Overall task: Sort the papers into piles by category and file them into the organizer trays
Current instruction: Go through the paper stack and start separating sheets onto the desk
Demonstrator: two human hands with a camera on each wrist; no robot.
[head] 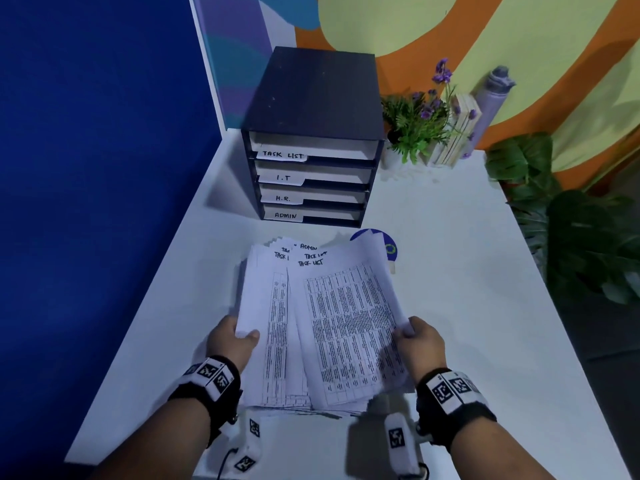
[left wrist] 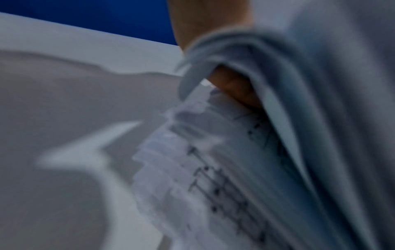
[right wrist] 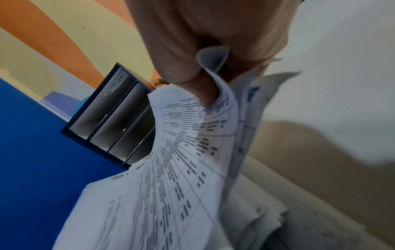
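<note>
Thin white printed papers (head: pixel 322 327), table grids, handwritten headers, fanned loosely near the front edge of the smooth white bench (head: pixel 450 271); left hand (head: pixel 230 341) curls its thumb over the stack's left edge, a finger (left wrist: pixel 233 86) tucked under curled sheets; right hand (head: pixel 420 342) pinches the top sheets' right edge, thumb (right wrist: pixel 188 71) on the print, corner bent over; dark boxy organizer (head: pixel 311 133) with four labelled trays at the back edge, well apart from the fingers; potted plant (head: pixel 415 126) beside it.
</note>
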